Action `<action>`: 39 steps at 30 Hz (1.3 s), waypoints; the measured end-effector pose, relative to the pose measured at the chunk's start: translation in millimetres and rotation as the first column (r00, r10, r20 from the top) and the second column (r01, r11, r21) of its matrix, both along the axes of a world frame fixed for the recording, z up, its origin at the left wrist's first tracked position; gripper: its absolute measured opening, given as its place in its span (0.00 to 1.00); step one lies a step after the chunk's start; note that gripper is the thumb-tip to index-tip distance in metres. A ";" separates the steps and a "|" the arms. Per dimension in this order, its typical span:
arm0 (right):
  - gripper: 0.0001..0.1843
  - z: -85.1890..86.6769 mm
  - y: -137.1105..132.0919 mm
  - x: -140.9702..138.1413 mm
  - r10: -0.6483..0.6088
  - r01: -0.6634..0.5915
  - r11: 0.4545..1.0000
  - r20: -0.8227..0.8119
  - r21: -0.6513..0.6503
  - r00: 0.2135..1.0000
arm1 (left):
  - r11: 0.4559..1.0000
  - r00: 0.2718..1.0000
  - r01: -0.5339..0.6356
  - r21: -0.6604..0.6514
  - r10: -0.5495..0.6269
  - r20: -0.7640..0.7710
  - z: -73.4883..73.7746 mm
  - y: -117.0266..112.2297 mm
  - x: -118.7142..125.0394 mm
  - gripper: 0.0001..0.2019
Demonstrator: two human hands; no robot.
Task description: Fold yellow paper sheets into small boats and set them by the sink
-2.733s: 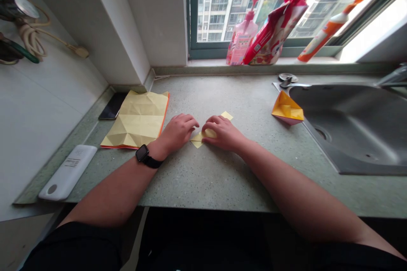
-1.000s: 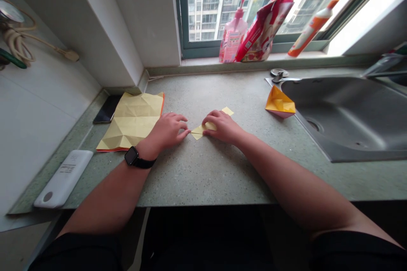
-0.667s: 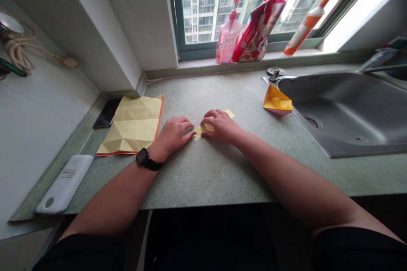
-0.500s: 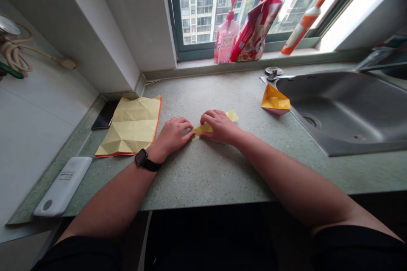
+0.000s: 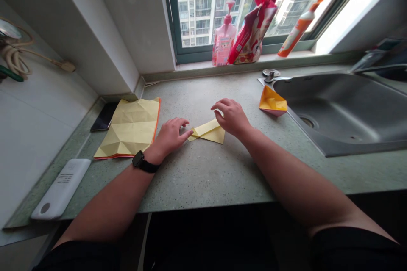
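A folded piece of yellow paper (image 5: 208, 132) lies on the counter between my hands, with a narrow folded strip along its upper side. My left hand (image 5: 171, 135) rests at its left end, fingers apart, the thumb tip at the paper's edge. Over the paper's right end is my right hand (image 5: 233, 116), fingers curved and spread, gripping nothing; it hides part of that end. To the left lies a stack of creased paper sheets (image 5: 129, 127), pale yellow on top with orange edges. An orange folded paper boat (image 5: 272, 101) stands by the sink.
A steel sink (image 5: 321, 150) is set into the counter at the right. On the window sill stand a pink pump bottle (image 5: 224, 44), a red bag (image 5: 252, 34) and an orange-white bottle (image 5: 299, 31). A phone (image 5: 103, 116) and a white power bank (image 5: 62, 188) lie at the left.
My right hand has let go of the folded paper and moved up and right, uncovering more of it. The left thumb stays near the paper's left end. The view has shifted slightly.
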State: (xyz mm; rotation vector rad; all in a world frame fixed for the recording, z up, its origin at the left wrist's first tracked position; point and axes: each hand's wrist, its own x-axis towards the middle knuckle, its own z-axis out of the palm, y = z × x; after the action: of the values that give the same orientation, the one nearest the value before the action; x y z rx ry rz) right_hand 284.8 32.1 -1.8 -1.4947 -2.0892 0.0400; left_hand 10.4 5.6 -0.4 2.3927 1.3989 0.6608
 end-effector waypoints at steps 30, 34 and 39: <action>0.09 3.2 17.1 27.7 0.103 -0.138 0.988 -0.367 -0.071 0.925 | 0.988 0.985 -0.148 0.047 0.151 -0.085 -10.8 11.1 -12.6 0.08; 0.10 6.8 13.1 24.5 0.158 -0.149 0.987 -0.428 0.053 0.890 | 0.995 0.994 -0.104 -0.004 0.104 0.022 -6.4 13.3 -11.7 0.05; 0.10 15.3 6.2 23.4 0.150 -0.062 0.973 -0.406 0.223 0.901 | 0.992 0.964 -0.113 0.061 0.095 0.247 7.1 7.6 -9.0 0.05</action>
State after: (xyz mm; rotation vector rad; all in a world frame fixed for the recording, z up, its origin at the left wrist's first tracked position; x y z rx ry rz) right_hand 308.2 38.3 13.5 -1.1283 -1.7612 0.1688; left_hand 1.4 13.2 6.7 2.2113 1.4230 1.0137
